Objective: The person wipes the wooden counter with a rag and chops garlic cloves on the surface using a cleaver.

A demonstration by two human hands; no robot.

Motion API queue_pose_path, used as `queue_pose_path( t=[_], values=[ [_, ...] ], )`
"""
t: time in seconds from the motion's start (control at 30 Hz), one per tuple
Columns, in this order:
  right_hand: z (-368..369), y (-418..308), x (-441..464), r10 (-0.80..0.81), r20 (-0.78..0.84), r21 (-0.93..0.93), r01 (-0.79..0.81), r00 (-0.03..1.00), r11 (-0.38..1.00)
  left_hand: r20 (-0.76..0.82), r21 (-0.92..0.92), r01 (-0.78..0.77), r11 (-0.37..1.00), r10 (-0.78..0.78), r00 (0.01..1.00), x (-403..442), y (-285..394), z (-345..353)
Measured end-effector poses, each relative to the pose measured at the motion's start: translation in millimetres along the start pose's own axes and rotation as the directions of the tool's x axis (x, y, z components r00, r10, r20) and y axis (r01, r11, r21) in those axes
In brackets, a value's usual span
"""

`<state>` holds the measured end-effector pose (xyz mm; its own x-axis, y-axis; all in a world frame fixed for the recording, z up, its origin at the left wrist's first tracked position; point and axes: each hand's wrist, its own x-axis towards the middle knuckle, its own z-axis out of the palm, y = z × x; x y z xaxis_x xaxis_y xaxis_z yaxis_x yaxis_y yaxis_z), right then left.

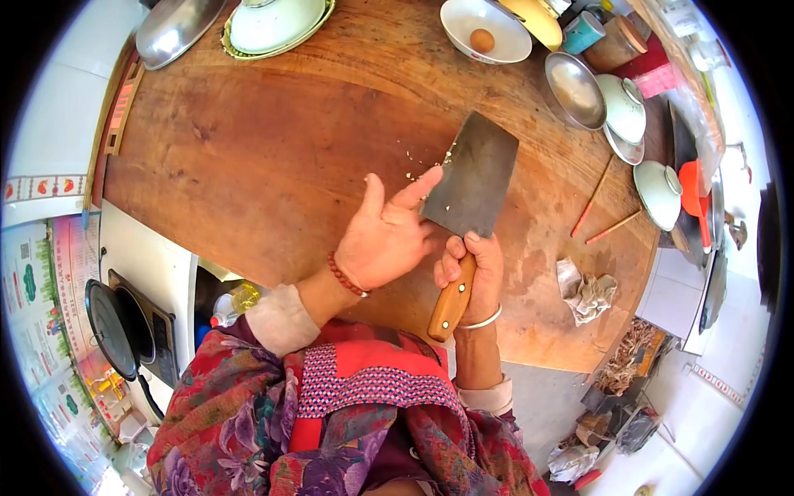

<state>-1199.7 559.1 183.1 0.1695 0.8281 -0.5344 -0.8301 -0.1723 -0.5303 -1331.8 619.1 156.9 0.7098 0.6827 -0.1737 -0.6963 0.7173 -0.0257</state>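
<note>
My right hand (480,277) is wrapped round the wooden handle of a broad cleaver (475,175), whose dark blade points away from me over the wooden table (273,165). My left hand (387,236) is just left of the blade, palm partly up, with thumb and index finger spread. Its index fingertip is at the blade's left edge; the other fingers are partly hidden. Small pale crumbs (411,174) lie on the wood beside the blade, and a few bits cling to its edge.
A bowl with an egg (482,40), a metal bowl (575,89) and lidded bowls (658,195) stand at the back and right. Two chopsticks (592,197) and a crumpled cloth (585,291) lie at the right. A covered dish (277,29) stands back left.
</note>
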Motion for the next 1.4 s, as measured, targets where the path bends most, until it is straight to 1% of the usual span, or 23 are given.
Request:
queue_pose_path(
  t=[0.03,0.1,0.13,0.2,0.23,0.27,0.33,0.37,0.4,0.43,0.47,0.53,0.63,0.77,0.87,0.9,0.97,1.0,1.07,1.1,1.27,1.33,1.4],
  values=[
    [-1,-2,-1,0.001,-0.001,-0.003,-0.001,1.0,1.0,0.0,-0.003,-0.001,1.0,0.001,1.0,-3,5,-6],
    [-4,-7,-1,-0.079,-0.021,-0.269,0.07,0.997,0.961,0.001,0.21,-0.056,0.976,0.057,0.998,-13,23,-21],
    [-7,-10,0,-0.071,-0.024,-0.272,0.062,0.997,0.96,-0.005,0.205,-0.059,0.977,0.062,0.998,-18,27,-23],
    [-14,-19,4,-0.133,-0.034,-0.695,0.072,0.991,0.716,-0.099,0.665,-0.147,0.732,0.282,0.954,-27,33,-24],
    [-16,-22,6,-0.168,0.021,-0.8,0.117,0.986,0.589,-0.067,0.747,-0.172,0.642,0.329,0.942,-31,35,-28],
    [-19,-24,9,-0.161,0.021,-0.806,0.113,0.987,0.582,-0.07,0.741,-0.176,0.648,0.335,0.939,-34,37,-32],
    [-27,-26,14,-0.215,0.154,-0.979,0.178,0.964,0.097,0.098,0.955,-0.197,0.22,0.393,0.914,-36,43,-42],
    [-31,-25,17,-0.193,0.143,-0.99,0.142,0.971,-0.016,0.098,0.953,-0.202,0.225,0.401,0.911,-35,45,-46],
    [-29,-22,16,-0.187,0.143,-0.99,0.141,0.972,-0.025,0.19,0.977,-0.212,0.009,0.41,0.892,-35,47,-50],
    [-25,-17,14,-0.2,0.197,-0.97,0.162,0.96,-0.179,0.281,0.955,-0.212,-0.209,0.396,0.874,-35,49,-53],
    [-22,-14,14,-0.205,0.254,-0.927,0.178,0.945,-0.329,0.28,0.956,-0.214,-0.202,0.401,0.872,-33,50,-55],
    [-15,-21,13,-0.159,0.228,-0.924,0.162,0.961,-0.348,0.437,0.752,-0.125,-0.648,0.347,0.83,-31,50,-57],
    [1,-26,7,-0.107,0.198,-0.907,0.141,0.974,-0.398,0.498,0.677,-0.098,-0.73,0.356,0.791,-25,54,-76],
    [-11,2,12,-0.197,0.251,-0.875,0.136,0.948,-0.465,0.592,0.654,-0.162,-0.739,0.367,0.717,-21,59,-90],
    [6,-13,15,-0.13,0.232,-0.82,0.122,0.964,-0.56,0.613,0.673,-0.155,-0.723,0.429,0.663,-18,55,-88],
    [13,-20,14,-0.132,0.233,-0.817,0.12,0.964,-0.563,0.625,0.671,-0.153,-0.726,0.442,0.644,-16,54,-88],
    [24,-30,12,-0.05,0.131,-0.937,0.107,0.99,-0.332,0.632,0.673,-0.146,-0.725,0.461,0.623,-17,54,-91],
    [17,-20,15,-0.049,0.128,-0.936,0.105,0.991,-0.335,0.638,0.662,-0.156,-0.733,0.442,0.631,-18,55,-92],
    [-6,10,24,-0.219,0.263,-0.872,0.135,0.94,-0.471,0.645,0.654,-0.166,-0.738,0.428,0.634,-17,57,-93],
    [-4,12,23,-0.211,0.23,-0.901,0.126,0.95,-0.415,0.656,0.646,-0.184,-0.741,0.415,0.63,-17,57,-93],
    [28,-17,21,-0.097,0.206,-0.877,0.14,0.974,-0.46,0.653,0.65,-0.178,-0.739,0.422,0.629,-18,56,-91],
    [27,-1,22,-0.162,0.156,-0.872,0.058,0.974,-0.486,0.636,0.672,-0.163,-0.723,0.45,0.628,-18,55,-88],
    [15,10,25,-0.207,0.235,-0.878,0.116,0.95,-0.464,0.64,0.671,-0.162,-0.723,0.455,0.619,-15,56,-85]
  ],
)
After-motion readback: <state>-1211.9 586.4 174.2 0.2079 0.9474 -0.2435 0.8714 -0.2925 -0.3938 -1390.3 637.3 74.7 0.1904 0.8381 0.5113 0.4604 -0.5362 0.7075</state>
